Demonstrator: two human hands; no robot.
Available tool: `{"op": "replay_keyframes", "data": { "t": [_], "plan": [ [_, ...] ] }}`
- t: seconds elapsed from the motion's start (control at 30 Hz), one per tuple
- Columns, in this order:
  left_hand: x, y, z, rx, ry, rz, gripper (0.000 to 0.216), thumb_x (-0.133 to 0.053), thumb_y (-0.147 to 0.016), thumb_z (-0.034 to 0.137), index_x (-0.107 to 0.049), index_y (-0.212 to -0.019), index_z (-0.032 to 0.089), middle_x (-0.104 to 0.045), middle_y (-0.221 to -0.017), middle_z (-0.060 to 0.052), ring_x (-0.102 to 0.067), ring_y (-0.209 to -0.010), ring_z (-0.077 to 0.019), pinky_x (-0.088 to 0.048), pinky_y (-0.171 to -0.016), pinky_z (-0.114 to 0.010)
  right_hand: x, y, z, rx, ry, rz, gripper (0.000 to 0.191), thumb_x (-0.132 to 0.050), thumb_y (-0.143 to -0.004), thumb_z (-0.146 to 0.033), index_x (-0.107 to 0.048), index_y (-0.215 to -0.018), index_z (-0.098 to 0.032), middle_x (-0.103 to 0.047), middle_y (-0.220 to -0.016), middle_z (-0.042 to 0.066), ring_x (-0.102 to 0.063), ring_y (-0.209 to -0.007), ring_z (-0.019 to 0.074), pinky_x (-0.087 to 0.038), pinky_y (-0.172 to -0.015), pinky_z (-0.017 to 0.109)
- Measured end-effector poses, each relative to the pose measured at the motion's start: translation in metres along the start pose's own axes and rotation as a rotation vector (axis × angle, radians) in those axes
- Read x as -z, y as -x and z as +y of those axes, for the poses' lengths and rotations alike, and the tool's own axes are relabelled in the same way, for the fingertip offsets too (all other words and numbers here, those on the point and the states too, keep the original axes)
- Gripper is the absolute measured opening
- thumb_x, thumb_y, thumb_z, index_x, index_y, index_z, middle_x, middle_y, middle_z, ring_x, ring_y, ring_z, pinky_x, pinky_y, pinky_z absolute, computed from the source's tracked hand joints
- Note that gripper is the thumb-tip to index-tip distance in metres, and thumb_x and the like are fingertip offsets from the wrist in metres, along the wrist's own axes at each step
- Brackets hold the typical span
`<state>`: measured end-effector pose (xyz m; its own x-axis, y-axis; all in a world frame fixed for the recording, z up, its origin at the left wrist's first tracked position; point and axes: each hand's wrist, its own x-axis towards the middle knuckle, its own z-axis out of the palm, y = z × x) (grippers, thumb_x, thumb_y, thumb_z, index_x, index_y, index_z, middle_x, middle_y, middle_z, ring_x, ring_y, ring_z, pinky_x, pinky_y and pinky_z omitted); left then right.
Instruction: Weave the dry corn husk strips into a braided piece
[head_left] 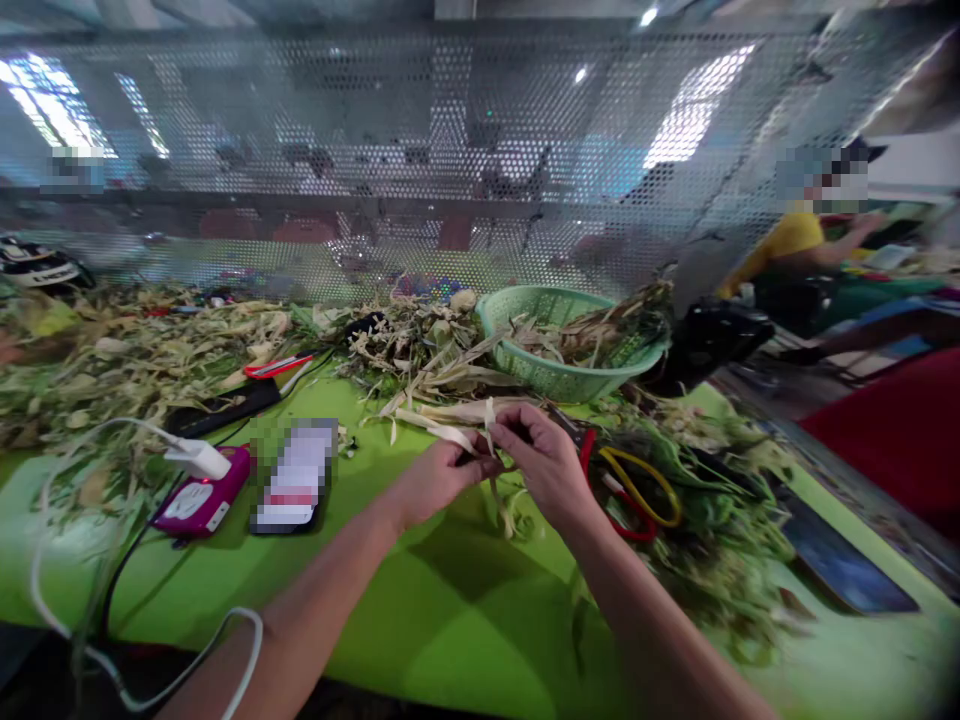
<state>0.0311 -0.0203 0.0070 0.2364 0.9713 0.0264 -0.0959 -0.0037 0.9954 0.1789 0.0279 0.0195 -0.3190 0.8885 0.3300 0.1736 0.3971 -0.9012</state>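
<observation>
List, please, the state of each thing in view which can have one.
Left hand: closed on pale plant strip
Right hand: pinching pale strip end; same piece or not, unclear
Phone: screen lit
Purple power box: red light on
White charger: plugged in
Green basket: holding dry plant matter
Scissors: lying down, blades mostly hidden
Flat device: surface dark

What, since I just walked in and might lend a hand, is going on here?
A person's left hand and right hand are close together, fingers pinching pale plant strips above a green table. Beyond them stands a green basket with dry leaves in it. A tool with red and yellow handles lies beside the right forearm, untouched by the fingers.
</observation>
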Motion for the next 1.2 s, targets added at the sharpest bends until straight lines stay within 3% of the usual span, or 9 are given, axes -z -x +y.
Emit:
{"op": "replay_keyframes", "data": {
  "t": [0.23,0.37,0.47,0.6,0.73,1.07,1.2],
  "plan": [
    [-0.004,0.001,-0.001,-0.035,-0.08,-0.063,0.021,-0.064,-0.078,0.037,-0.059,-0.076,0.017,-0.051,-0.07,0.001,-0.044,-0.069,-0.0118,-0.035,-0.065,-0.025,-0.001,0.0,0.004,0.027,0.006,0.1,0.014,-0.059,-0.08,-0.032,-0.058,-0.076,-0.019,-0.054,-0.072,0.0,-0.049,-0.069,0.0145,-0.04,-0.066,0.026],
    [0.0,-0.001,-0.002,0.007,0.062,0.063,0.027,-0.064,-0.077,0.043,-0.06,-0.081,0.017,-0.045,-0.062,0.004,-0.036,-0.057,-0.0083,-0.025,-0.053,-0.023,0.006,-0.005,0.002,-0.014,-0.037,-0.043,0.023,-0.053,-0.085,-0.041,-0.059,-0.082,-0.018,-0.058,-0.077,0.001,-0.052,-0.072,0.0154,-0.041,-0.067,0.026],
    [0.008,-0.002,-0.003,0.018,0.191,0.177,0.028,-0.066,-0.076,0.043,-0.058,-0.082,0.017,-0.046,-0.062,0.004,-0.036,-0.054,-0.0068,-0.021,-0.05,-0.022,0.009,-0.006,0.001,-0.011,0.083,-0.179,0.031,-0.049,-0.088,-0.045,-0.059,-0.077,-0.018,-0.056,-0.074,0.001,-0.051,-0.072,0.0158,-0.04,-0.067,0.026],
    [0.014,-0.002,-0.001,0.041,0.27,0.242,0.03,-0.064,-0.077,0.045,-0.053,-0.075,0.017,-0.043,-0.06,0.005,-0.033,-0.052,-0.0059,-0.018,-0.048,-0.021,0.008,-0.004,0.002,0.007,0.188,-0.22,0.03,-0.051,-0.087,-0.042,-0.057,-0.069,-0.019,-0.051,-0.067,-0.001,-0.048,-0.067,0.0145,-0.037,-0.063,0.025],
    [0.012,-0.001,0.001,0.098,0.255,0.24,0.034,-0.066,-0.075,0.048,-0.051,-0.073,0.017,-0.035,-0.056,0.006,-0.027,-0.05,-0.0056,-0.012,-0.048,-0.022,0.005,-0.003,0.001,0.022,0.19,-0.155,0.023,-0.053,-0.084,-0.034,-0.057,-0.067,-0.019,-0.052,-0.066,-0.001,-0.048,-0.067,0.015,-0.036,-0.064,0.026],
    [0.008,0.002,0.004,0.043,0.329,0.214,0.03,-0.067,-0.076,0.044,-0.055,-0.08,0.016,-0.042,-0.06,0.005,-0.028,-0.05,-0.0042,-0.013,-0.048,-0.021,0.006,-0.004,0.004,0.042,0.156,0.027,0.025,-0.054,-0.08,-0.032,-0.05,-0.06,-0.019,-0.046,-0.061,-0.002,-0.043,-0.061,0.0138,-0.032,-0.059,0.026],
    [0.009,0.003,0.005,0.01,0.335,0.193,0.03,-0.065,-0.078,0.044,-0.055,-0.077,0.015,-0.043,-0.061,0.005,-0.029,-0.05,-0.0031,-0.014,-0.047,-0.02,0.01,-0.007,0.008,0.01,0.125,0.011,0.026,-0.055,-0.082,-0.036,-0.054,-0.063,-0.019,-0.048,-0.061,-0.002,-0.045,-0.061,0.0139,-0.035,-0.059,0.026]
  ]
}}
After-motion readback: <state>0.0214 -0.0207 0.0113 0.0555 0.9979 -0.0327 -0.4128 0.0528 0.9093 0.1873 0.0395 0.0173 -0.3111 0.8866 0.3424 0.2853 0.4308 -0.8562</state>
